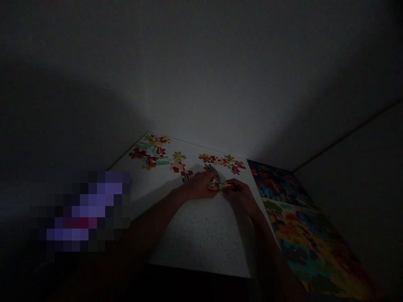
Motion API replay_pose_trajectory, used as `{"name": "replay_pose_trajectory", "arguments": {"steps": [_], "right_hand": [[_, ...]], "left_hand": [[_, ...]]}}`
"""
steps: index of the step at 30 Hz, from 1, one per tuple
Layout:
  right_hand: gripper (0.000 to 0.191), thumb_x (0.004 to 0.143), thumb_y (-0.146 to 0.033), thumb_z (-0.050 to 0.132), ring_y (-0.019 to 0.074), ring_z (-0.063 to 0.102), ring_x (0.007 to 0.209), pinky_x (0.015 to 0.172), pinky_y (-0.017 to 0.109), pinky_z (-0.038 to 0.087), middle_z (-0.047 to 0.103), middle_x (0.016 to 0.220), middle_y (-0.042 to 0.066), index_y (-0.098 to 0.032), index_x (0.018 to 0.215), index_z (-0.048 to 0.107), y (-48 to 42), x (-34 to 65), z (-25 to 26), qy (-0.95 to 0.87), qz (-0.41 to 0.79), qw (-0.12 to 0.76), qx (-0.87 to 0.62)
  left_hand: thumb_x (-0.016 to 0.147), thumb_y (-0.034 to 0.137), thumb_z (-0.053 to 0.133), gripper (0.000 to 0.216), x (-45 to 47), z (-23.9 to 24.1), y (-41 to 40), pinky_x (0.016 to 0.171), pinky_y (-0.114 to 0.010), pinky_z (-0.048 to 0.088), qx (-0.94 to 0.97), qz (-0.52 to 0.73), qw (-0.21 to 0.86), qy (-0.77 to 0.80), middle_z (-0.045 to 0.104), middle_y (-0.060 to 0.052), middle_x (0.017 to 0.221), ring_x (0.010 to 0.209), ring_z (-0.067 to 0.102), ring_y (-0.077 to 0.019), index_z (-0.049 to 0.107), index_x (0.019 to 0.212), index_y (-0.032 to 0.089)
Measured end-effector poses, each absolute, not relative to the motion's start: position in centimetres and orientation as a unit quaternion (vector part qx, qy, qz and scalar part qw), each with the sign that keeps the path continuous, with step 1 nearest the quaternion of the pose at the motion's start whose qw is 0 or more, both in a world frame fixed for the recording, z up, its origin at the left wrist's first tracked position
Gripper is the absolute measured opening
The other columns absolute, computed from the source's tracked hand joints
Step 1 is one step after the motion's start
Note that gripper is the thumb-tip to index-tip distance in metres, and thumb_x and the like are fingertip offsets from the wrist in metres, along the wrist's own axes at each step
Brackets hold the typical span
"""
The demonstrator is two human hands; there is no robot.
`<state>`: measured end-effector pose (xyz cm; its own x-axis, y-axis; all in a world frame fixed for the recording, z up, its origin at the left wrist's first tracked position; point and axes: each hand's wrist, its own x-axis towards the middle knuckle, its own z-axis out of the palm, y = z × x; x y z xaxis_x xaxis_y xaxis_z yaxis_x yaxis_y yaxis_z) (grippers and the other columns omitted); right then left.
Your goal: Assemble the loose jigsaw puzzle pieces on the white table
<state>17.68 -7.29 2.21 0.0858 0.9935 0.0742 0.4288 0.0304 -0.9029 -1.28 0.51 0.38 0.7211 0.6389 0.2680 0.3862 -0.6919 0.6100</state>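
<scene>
White speckled counter point(204, 230), shoved against a plain grey wall point(195, 84); room very dim, shadows both sides. Loose jigsaw pieces point(179, 156) scattered along the far edge. Colourful pictures point(296, 228) along the right side (assembled or printed, can't tell). Left hand point(201, 185): fingers wrapped round a stack of pieces point(214, 183) over the counter's middle. Right hand point(242, 191): fingers pinching one piece point(225, 186) just beside the stack.

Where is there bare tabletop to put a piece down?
Widest: white tabletop, from left hand and right hand to its near edge. Smaller: between left forearm and the far-left puzzle pieces. Crowded: far side, scattered pieces; right, colourful pictures.
</scene>
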Motion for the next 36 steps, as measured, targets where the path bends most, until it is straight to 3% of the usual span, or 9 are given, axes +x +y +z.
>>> {"name": "replay_pose_trajectory", "arguments": {"steps": [3, 8, 19, 36], "right_hand": [[0.016, 0.07, -0.031, 0.065, 0.0196, 0.058, 0.078, 0.073, 0.033, 0.046, 0.067, 0.083, 0.002, -0.023, 0.083, 0.069, -7.3, 17.3, 2.0, -0.635, 0.295, 0.382, -0.603], [0.024, 0.067, -0.029, 0.067, 0.0211, 0.055, 0.082, 0.077, 0.035, 0.044, 0.065, 0.084, 0.004, -0.023, 0.089, 0.071, -7.0, 17.1, 0.8, -0.66, 0.227, 0.386, -0.602], [0.022, 0.069, -0.032, 0.066, 0.0174, 0.052, 0.076, 0.07, 0.03, 0.042, 0.062, 0.085, 0.001, -0.023, 0.089, 0.058, -6.8, 17.0, 0.5, -0.646, 0.234, 0.391, -0.612], [0.03, 0.07, -0.03, 0.066, 0.0172, 0.053, 0.078, 0.07, 0.03, 0.042, 0.062, 0.092, 0.002, -0.022, 0.098, 0.058, -6.8, 17.2, 0.2, -0.644, 0.214, 0.376, -0.631]], "left_hand": [[0.074, 0.028, 0.07, 0.054, -1.3, 0.4, 0.7, 0.093, -0.037, 0.048, 0.888, 0.228, 0.277, 0.287, 0.067, -0.007, 0.116, 0.109, 0.063, -0.026, 0.052, 0.124, 0.021], [0.074, 0.03, 0.071, 0.056, -1.3, 0.3, 0.9, 0.093, -0.038, 0.048, 0.889, 0.225, 0.286, 0.279, 0.066, -0.008, 0.118, 0.111, 0.062, -0.0265, 0.052, 0.125, 0.02], [0.077, 0.033, 0.069, 0.053, -1.2, -0.2, 1.0, 0.094, -0.04, 0.048, 0.885, 0.233, 0.283, 0.286, 0.066, -0.008, 0.119, 0.111, 0.062, -0.0269, 0.052, 0.126, 0.022], [0.079, 0.035, 0.07, 0.06, -1.4, 0.1, 0.7, 0.092, -0.036, 0.048, 0.885, 0.232, 0.273, 0.297, 0.064, -0.01, 0.122, 0.112, 0.062, -0.0269, 0.048, 0.133, 0.02]]}}
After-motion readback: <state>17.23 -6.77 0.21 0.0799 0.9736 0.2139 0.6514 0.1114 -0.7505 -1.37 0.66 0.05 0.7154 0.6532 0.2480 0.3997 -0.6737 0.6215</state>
